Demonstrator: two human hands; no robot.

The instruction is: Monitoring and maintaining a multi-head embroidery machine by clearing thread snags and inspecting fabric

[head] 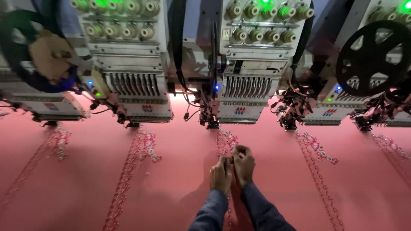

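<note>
Narrow beaded embroidery strip in red and white stitching (226, 141) is running down the pink stretched fabric sheet (180, 179), centre of frame, just below the middle machine head. Left hand (221, 174) and right hand (244, 164) are both sitting on that strip, knuckles touching each other, fingertips bunched together w/ something tiny at the strip; can't tell exactly what's pinched, too small. Both wrists are in dark blue long sleeves (257, 211) coming up from bottom edge.

Outward: similar stitched strips are lying in parallel, one to the left (141, 149), one to the right (314, 158), more at far edges. Above, a row of white multi-needle embroidery heads is hanging over the fabric, middle one (248, 85) directly ahead of the hands, w/ green lamps glowing on top. Black spoked reel (371, 57) is sitting upper right; blue-rimmed reel w/ tan centre (45, 55) upper left.
</note>
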